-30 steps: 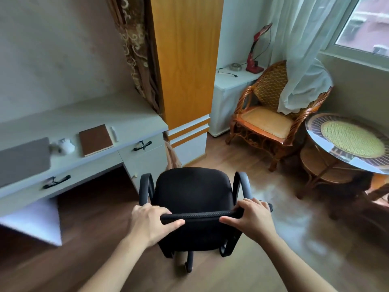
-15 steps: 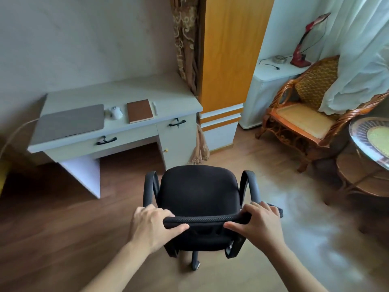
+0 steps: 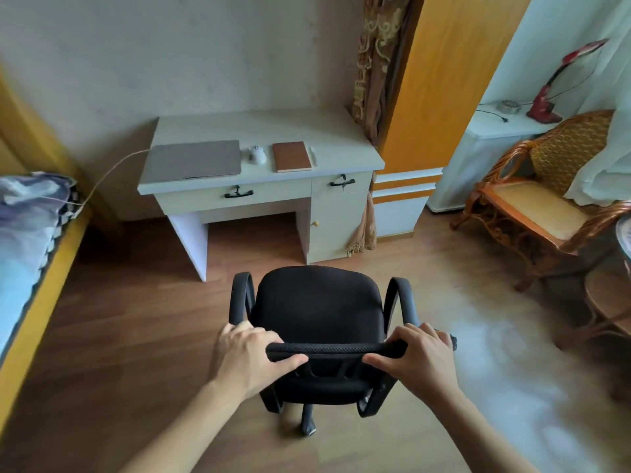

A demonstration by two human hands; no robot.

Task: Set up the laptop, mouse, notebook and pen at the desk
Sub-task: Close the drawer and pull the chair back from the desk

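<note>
A white desk [image 3: 307,129] stands against the far wall. On it lie a closed grey laptop [image 3: 194,162] at the left, a white mouse [image 3: 256,154] beside it, a brown notebook [image 3: 292,156] and a white pen [image 3: 313,156] along the notebook's right edge. A black office chair [image 3: 319,303] stands on the wooden floor in front of the desk, facing it. My left hand [image 3: 251,353] and my right hand [image 3: 418,356] both grip the top of the chair's backrest.
A cable [image 3: 109,172] runs from the laptop to a bed [image 3: 24,240] with a yellow frame at the left. An orange cabinet [image 3: 440,80] flanks the desk. A wicker armchair [image 3: 536,199], a low white cabinet [image 3: 502,126] with a red lamp [image 3: 546,104], and a round table's rim [image 3: 626,233] stand to the right.
The view has swung left, bringing the whole desk and the bed into sight. The chair now faces the desk opening. Both hands keep their grip on the backrest.
</note>
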